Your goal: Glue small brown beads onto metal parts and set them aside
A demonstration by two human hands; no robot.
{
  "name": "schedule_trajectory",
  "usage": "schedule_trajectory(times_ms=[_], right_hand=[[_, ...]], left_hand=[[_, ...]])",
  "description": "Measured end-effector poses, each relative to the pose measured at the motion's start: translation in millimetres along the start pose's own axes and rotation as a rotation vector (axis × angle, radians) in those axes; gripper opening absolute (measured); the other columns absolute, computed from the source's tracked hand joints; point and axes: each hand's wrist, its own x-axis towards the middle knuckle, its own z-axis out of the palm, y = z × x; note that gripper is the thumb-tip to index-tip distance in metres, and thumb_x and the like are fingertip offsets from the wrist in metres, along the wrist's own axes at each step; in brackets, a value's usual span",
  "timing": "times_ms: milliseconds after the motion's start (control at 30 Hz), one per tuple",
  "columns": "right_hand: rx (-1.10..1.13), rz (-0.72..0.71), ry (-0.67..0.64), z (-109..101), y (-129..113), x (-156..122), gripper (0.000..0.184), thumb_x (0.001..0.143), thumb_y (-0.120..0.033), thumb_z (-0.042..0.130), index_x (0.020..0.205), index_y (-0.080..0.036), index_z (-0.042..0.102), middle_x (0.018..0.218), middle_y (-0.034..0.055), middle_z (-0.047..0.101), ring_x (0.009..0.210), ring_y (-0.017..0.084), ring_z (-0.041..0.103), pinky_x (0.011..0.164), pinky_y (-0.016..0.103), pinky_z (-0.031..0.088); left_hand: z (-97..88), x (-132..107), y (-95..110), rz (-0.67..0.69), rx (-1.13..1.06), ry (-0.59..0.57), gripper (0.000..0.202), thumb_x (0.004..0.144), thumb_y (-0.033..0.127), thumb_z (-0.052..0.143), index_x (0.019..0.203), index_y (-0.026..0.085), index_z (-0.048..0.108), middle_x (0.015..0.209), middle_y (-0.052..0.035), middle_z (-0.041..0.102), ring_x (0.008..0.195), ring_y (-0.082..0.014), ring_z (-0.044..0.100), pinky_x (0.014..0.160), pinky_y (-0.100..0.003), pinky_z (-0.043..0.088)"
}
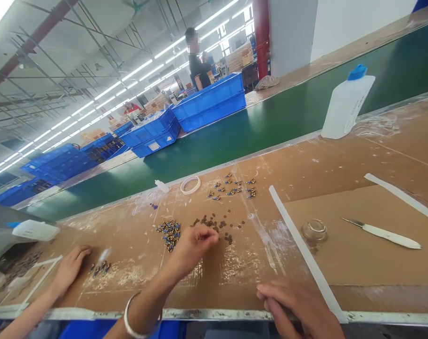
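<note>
The left hand (194,245) is curling its fingers into a tight bunch, tips pressing down at the edge of a scatter of dark bits (214,221) on the table (235,278). Whether a bit is pinched between them cannot be told. A bracelet (129,318) is hanging on that wrist. Just left of the hand a pile of brass and blue parts (169,234) is lying.

The right hand (299,308) is resting flat and empty at the near table edge, fingers loosely spread and pointing left, just beside the near end of a long white strip (302,249).

Further back, more parts are lying in loose rows (235,186), with a tape ring (190,184) and a small bottle (162,186) to their left. Right of the strip a glass dish (315,230) and a knife (387,234) are lying on cardboard. A large bottle (346,103) is standing by the green belt (270,127).

At far left a co-worker's hand (70,266) is lying palm down beside a few parts (100,268). Across the belt blue crates (210,101) are sitting, and a person (197,61) is standing behind them.
</note>
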Motion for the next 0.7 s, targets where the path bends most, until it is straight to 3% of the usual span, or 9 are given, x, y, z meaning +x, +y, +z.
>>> schedule_trajectory(times_ms=[133, 267, 433, 700], right_hand=[[0.158, 0.048, -0.071, 1.1, -11.2, 21.6, 0.023, 0.090, -0.011, 0.052, 0.106, -0.022, 0.063, 0.088, 0.0022, 0.072, 0.080, 0.012, 0.070, 0.074, 0.018, 0.057], [0.178, 0.044, -0.070, 4.2, -14.5, 40.6, 0.022, 0.092, -0.011, 0.048, 0.103, -0.020, 0.065, 0.086, 0.0035, 0.072, 0.077, 0.012, 0.069, 0.070, 0.018, 0.057], [0.143, 0.109, -0.121, 9.2, -6.7, 35.7, 0.020, 0.093, -0.015, 0.049, 0.105, -0.021, 0.065, 0.089, 0.0044, 0.072, 0.081, 0.013, 0.070, 0.072, 0.021, 0.057], [0.042, 0.022, -0.151, 13.2, -4.8, 30.0, 0.022, 0.092, -0.013, 0.050, 0.108, -0.020, 0.064, 0.090, 0.0041, 0.073, 0.084, 0.014, 0.070, 0.075, 0.022, 0.058]], left_hand=[[20.3, -32.3, 4.4, -0.017, -0.077, -0.045, 0.021, 0.086, 0.027, 0.058, 0.074, 0.023, 0.075, 0.075, -0.0012, 0.073, 0.075, -0.0185, 0.066, 0.070, -0.028, 0.048], [29.9, -35.6, -1.2, 0.006, -0.001, 0.020, 0.020, 0.087, 0.026, 0.059, 0.079, 0.025, 0.078, 0.079, -0.0030, 0.072, 0.080, -0.0201, 0.066, 0.072, -0.030, 0.050], [34.0, -48.2, -9.6, 0.015, -0.027, 0.159, 0.022, 0.091, 0.027, 0.055, 0.095, 0.026, 0.078, 0.085, -0.0043, 0.073, 0.083, -0.0199, 0.066, 0.074, -0.031, 0.052], [63.1, -82.0, -8.4, 0.176, -0.018, 0.411, 0.023, 0.093, 0.023, 0.056, 0.107, 0.027, 0.074, 0.086, -0.0064, 0.066, 0.081, -0.0189, 0.060, 0.070, -0.033, 0.051]])
